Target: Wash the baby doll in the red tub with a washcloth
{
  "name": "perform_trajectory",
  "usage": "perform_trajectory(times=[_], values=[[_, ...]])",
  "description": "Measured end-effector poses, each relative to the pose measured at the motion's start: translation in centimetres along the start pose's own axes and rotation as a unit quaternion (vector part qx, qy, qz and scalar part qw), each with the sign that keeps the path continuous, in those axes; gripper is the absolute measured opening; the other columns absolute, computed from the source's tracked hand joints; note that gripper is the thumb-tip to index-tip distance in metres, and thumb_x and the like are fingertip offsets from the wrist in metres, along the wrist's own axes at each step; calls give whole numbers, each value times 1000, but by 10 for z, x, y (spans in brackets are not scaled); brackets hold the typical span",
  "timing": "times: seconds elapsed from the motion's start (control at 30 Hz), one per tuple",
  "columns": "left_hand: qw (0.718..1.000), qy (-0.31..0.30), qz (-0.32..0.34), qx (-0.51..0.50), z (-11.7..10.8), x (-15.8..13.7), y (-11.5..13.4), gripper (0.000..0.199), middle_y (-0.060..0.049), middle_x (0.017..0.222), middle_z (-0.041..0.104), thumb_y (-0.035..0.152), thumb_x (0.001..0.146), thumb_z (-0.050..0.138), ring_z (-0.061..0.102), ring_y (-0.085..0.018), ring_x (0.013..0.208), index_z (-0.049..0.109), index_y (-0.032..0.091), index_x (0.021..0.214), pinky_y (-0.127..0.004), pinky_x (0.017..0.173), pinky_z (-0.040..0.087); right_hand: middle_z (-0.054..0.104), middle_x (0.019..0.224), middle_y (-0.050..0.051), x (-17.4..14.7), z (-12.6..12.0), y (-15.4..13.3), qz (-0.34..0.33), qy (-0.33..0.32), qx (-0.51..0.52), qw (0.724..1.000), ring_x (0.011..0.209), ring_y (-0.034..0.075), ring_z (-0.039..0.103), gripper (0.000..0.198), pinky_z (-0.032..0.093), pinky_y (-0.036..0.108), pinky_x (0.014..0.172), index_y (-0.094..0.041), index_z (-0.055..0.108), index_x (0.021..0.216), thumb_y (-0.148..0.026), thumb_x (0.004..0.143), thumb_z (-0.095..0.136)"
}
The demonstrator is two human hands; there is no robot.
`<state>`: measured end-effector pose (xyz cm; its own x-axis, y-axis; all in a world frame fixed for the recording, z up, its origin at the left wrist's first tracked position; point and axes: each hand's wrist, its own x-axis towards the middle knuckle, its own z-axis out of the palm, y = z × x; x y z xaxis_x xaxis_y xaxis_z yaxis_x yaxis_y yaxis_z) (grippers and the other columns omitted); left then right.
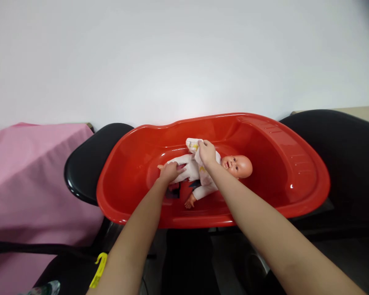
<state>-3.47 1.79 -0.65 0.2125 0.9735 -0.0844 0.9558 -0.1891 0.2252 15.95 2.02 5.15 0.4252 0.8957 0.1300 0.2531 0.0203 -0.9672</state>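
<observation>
Fingers of the right hand [206, 152] pinch the doll's white garment [194, 146]; left hand [169, 172] grips its leg [176, 167] in the red tub [295, 164]

Both hands are in the red tub [295, 164], on the doll [230, 166] lying there on its back. Left hand [169, 172] grips the legs, right hand [206, 153] pinches the white suit [193, 146] at the chest. Black chairs [86, 164] sit beneath, pink cloth [33, 172] far left.
</observation>
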Motion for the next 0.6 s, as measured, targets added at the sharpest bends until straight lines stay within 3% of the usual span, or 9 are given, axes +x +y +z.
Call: perform_trajectory(times=[0.1, 0.17, 0.27, 0.37, 0.5, 0.6], values=[[995, 91, -46, 8, -2, 2, -8, 46, -14, 137, 64, 56, 100, 53, 56, -32, 129, 63, 20, 128, -43, 102, 49, 65, 74, 2, 1, 6, 3, 94, -4, 183, 979, 69, 19, 60, 20, 49, 29, 64, -21, 61, 78, -37, 88, 55], [990, 103, -83, 38, 2, 2, -16, 40, -16, 145, 57, 42, 101, 51, 51, -33, 134, 60, 20, 134, -44, 102, 49, 67, 76, 1, 1, 10, 2, 150, -19, 288, 946, 69, 18, 63, 17, 54, 28, 64, -21, 62, 84, -37, 87, 58], [990, 61, -104, 68, 11, 3, -28, 39, -17, 146, 55, 34, 104, 43, 49, -34, 134, 57, 20, 137, -48, 105, 47, 72, 82, 3, 3, 11, -3, 207, -75, 451, 865, 77, 18, 69, 18, 60, 28, 75, -20, 63, 92, -35, 93, 54], [990, 45, -95, 91, 18, 5, -31, 39, -18, 144, 58, 32, 106, 39, 49, -33, 135, 55, 19, 139, -54, 113, 40, 76, 87, 4, 5, 8, -9, 212, -113, 564, 790, 86, 19, 74, 22, 62, 30, 85, -19, 66, 98, -30, 98, 47], [989, 60, -43, 131, 23, 8, -20, 43, -19, 140, 59, 33, 105, 44, 50, -33, 133, 52, 17, 144, -60, 122, 24, 77, 86, 3, 5, 3, -12, 176, -142, 609, 760, 95, 21, 75, 20, 61, 35, 94, -21, 69, 103, -31, 97, 53], [987, 48, -10, 155, 25, 6, -11, 41, -18, 137, 60, 25, 105, 43, 54, -32, 128, 52, 15, 143, -56, 118, 32, 77, 88, 4, 0, 3, -14, 169, -179, 606, 756, 98, 24, 75, 23, 61, 40, 96, -21, 70, 103, -38, 96, 56]])
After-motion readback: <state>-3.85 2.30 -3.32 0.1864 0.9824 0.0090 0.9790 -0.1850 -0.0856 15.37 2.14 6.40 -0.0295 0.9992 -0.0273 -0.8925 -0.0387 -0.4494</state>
